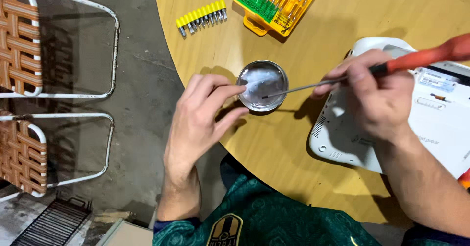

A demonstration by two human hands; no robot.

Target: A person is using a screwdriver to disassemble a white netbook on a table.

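**Screwdriver tip over a small metal dish**

Head view: the left hand (pixel 205 116) lies at the curved edge of the round wooden table (pixel 303 45), fingers loosely curled. Its forefinger and thumb close on the near rim of a small round metal dish (pixel 263 85), pinching the rim and steadying it. The dish sits flat on the wood, close to the table's edge, between the two hands; its shiny bottom shows a pale smear, and whether anything small lies in it cannot be told.

The right hand (pixel 377 96) is wrapped around a screwdriver (pixel 342 79) with an orange-red handle, gripping it where the handle meets the black collar. The thin grey shaft runs leftward, nearly level, and its dark tip hangs over the dish's inside, just above or touching the bottom; which of the two is unclear. This hand rests on a white plastic device (pixel 440 123) lying face down on the right of the table, with vent slots along its rounded corner and a label on its back.

Farther up the table a yellow case of screwdriver bits (pixel 276 1) lies open, and a yellow strip of bits (pixel 201 16) lies to its left, both well apart from the dish. Off the table, on the concrete floor at left, stand two folding chairs (pixel 22 45) with woven webbing and white tube frames
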